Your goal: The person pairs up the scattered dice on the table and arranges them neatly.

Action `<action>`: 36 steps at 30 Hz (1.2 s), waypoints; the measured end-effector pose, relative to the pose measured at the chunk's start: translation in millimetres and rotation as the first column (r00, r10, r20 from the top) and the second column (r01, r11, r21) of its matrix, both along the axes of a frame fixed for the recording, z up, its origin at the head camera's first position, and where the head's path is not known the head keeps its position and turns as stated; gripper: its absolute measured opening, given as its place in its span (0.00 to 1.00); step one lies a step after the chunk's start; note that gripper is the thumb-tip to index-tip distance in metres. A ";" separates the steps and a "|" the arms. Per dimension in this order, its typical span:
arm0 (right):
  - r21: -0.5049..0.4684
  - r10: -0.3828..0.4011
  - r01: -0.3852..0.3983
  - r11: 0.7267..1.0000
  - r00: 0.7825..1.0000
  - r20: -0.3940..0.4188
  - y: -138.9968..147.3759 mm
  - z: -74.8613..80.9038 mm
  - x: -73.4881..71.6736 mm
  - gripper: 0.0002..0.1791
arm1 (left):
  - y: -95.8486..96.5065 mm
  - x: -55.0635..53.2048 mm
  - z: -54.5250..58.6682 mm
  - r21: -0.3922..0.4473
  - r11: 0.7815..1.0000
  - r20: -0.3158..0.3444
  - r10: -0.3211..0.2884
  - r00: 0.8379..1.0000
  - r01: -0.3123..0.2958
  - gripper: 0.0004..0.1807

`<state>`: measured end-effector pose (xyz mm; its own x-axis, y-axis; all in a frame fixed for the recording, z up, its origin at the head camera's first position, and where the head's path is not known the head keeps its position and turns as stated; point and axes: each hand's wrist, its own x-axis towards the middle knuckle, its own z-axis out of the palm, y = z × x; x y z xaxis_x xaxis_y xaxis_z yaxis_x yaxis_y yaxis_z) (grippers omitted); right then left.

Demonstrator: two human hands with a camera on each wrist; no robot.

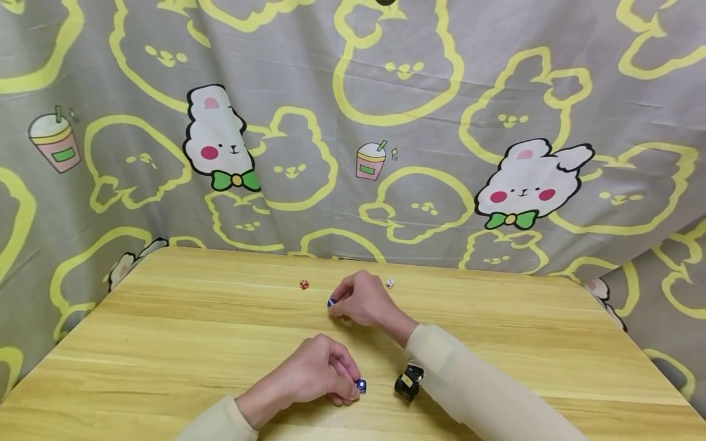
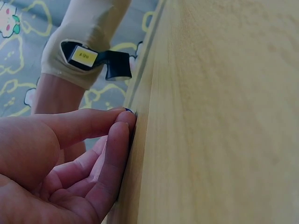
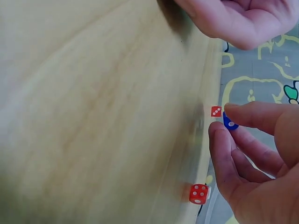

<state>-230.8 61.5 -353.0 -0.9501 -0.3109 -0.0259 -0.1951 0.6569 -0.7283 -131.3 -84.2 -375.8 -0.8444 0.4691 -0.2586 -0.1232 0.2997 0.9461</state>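
My left hand (image 1: 314, 372) pinches a blue die (image 1: 361, 386) with white pips near the front of the wooden table. Only a sliver of that blue die (image 2: 129, 110) shows at the fingertips in the left wrist view. Farther back, my right hand (image 1: 365, 299) holds another blue die (image 1: 331, 302) between thumb and fingers; the right wrist view shows this blue die (image 3: 231, 122) too. A red die (image 1: 304, 284) lies beyond the right hand to its left, and a white die (image 1: 390, 283) behind it to the right. Another red die (image 3: 199, 194) appears in the right wrist view.
The wooden table (image 1: 193, 343) ends at a grey curtain (image 1: 309, 79) with cartoon animals behind it and at the sides. A black wrist camera (image 1: 408, 383) hangs below the right sleeve, close to the left hand.
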 end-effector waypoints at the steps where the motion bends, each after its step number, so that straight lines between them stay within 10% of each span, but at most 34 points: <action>1: -0.004 0.000 0.000 1.000 1.000 0.002 1.1 0.3 0.7 0.06 | -0.2 0.0 0.0 -0.002 1.000 -0.001 0.000 1.000 0.000 0.08; 36: -0.069 -0.056 0.056 0.996 0.998 -0.009 50.1 2.7 35.9 0.07 | 0.6 2.5 -1.4 0.012 1.000 -0.014 0.006 1.000 -0.006 0.08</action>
<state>-194.9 111.6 -350.3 -0.9662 -0.2578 0.0044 -0.1678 0.6158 -0.7699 -128.8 -83.7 -377.2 -0.8509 0.4666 -0.2411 -0.1116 0.2880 0.9511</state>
